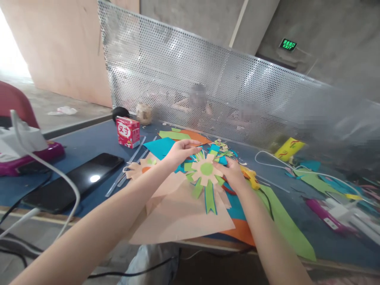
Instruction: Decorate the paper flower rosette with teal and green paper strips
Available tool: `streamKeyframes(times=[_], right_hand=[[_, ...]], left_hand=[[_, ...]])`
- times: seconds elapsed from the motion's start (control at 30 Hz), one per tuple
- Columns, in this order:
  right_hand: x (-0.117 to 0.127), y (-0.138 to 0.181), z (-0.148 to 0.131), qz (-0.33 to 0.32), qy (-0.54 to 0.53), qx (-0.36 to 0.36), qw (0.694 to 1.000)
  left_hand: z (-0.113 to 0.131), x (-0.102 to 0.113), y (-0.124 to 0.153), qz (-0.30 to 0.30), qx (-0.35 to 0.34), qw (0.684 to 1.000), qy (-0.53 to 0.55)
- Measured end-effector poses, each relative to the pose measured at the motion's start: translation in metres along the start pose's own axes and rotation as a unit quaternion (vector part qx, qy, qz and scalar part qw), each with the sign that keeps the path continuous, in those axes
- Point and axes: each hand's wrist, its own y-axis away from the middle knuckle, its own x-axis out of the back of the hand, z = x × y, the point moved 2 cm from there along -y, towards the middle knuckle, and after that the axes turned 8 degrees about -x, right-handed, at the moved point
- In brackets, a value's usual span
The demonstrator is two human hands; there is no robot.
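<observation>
A layered paper flower rosette (pixel 207 169) is above the sheets, its beige petals around a green centre. Green and blue petals lie behind, and a green ribbon tail (pixel 209 200) edged in blue hangs below. My right hand (pixel 233 174) grips its right edge, with part of the fingers hidden behind it. At the upper left edge, my left hand (pixel 182 153) is bent with thumb and fingertips close together; what is between them, if anything, is too small to tell. Beneath is a beige sheet (pixel 184 217). A yellow glue gun (pixel 251 177) lies beside my right hand.
Another beige paper flower (pixel 139 169) lies left, near clear glue sticks (pixel 126 170). A black phone (pixel 77 180), red box (pixel 128 132) and cabled power strip (pixel 32 154) are further left. Green paper (pixel 287 221) is right. A perforated metal screen (pixel 178 75) closes the back.
</observation>
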Motion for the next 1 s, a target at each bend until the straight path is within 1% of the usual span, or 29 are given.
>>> streamKeyframes(times=[0.07, 0.13, 0.2, 0.23, 0.27, 0.3, 0.33, 0.37, 0.4, 0.47, 0.5, 0.57, 0.63, 0.67, 0.7, 0.8, 0.83, 0.87, 1.0], right_hand=[[0.001, -0.001, 0.000, -0.008, -0.015, -0.002, 1.000], [0.007, -0.003, -0.001, 0.008, -0.070, -0.012, 0.997], [0.019, -0.007, -0.002, 0.060, -0.169, -0.030, 0.983], [0.026, -0.010, -0.002, 0.096, -0.224, -0.037, 0.969], [0.034, -0.012, -0.002, 0.128, -0.272, -0.044, 0.953], [0.041, -0.014, -0.002, 0.149, -0.292, -0.042, 0.944], [0.048, -0.016, -0.001, 0.165, -0.310, -0.043, 0.935], [0.053, -0.018, 0.001, 0.171, -0.324, -0.047, 0.929], [0.056, -0.020, 0.002, 0.171, -0.331, -0.049, 0.927], [0.060, -0.022, 0.006, 0.163, -0.341, -0.057, 0.924], [0.061, -0.023, 0.008, 0.159, -0.344, -0.061, 0.923], [0.062, -0.024, 0.010, 0.158, -0.350, -0.065, 0.921], [0.065, -0.025, 0.011, 0.162, -0.357, -0.064, 0.918], [0.067, -0.025, 0.011, 0.165, -0.360, -0.064, 0.916], [0.069, -0.025, 0.010, 0.167, -0.364, -0.064, 0.914], [0.074, -0.023, 0.008, 0.175, -0.369, -0.066, 0.910], [0.076, -0.022, 0.007, 0.177, -0.370, -0.066, 0.910], [0.077, -0.022, 0.006, 0.179, -0.371, -0.066, 0.909], [0.079, -0.020, 0.005, 0.188, -0.378, -0.057, 0.905]], left_hand=[[0.003, -0.001, 0.001, -0.014, -0.002, 1.000, -0.007], [0.005, 0.001, 0.001, -0.043, -0.008, 0.998, -0.035], [0.007, 0.010, -0.002, -0.063, -0.031, 0.991, -0.114], [0.006, 0.017, -0.004, -0.064, -0.049, 0.981, -0.176], [0.005, 0.026, -0.008, -0.041, -0.084, 0.961, -0.261], [0.003, 0.035, -0.011, -0.045, -0.107, 0.931, -0.346], [-0.001, 0.043, -0.014, -0.069, -0.105, 0.901, -0.416], [-0.006, 0.050, -0.017, -0.111, -0.085, 0.877, -0.461], [-0.012, 0.057, -0.019, -0.162, -0.055, 0.860, -0.480], [-0.017, 0.064, -0.020, -0.203, -0.026, 0.853, -0.480], [-0.018, 0.065, -0.018, -0.217, -0.002, 0.857, -0.467], [-0.017, 0.063, -0.015, -0.228, 0.029, 0.866, -0.443], [-0.014, 0.058, -0.011, -0.234, 0.037, 0.867, -0.439], [-0.012, 0.055, -0.009, -0.239, 0.028, 0.858, -0.453], [-0.011, 0.052, -0.008, -0.246, 0.011, 0.843, -0.478], [-0.010, 0.048, -0.008, -0.265, -0.039, 0.790, -0.551], [-0.010, 0.048, -0.008, -0.268, -0.049, 0.778, -0.566], [-0.009, 0.048, -0.009, -0.266, -0.055, 0.774, -0.572], [-0.001, 0.054, -0.012, -0.250, -0.086, 0.775, -0.574]])
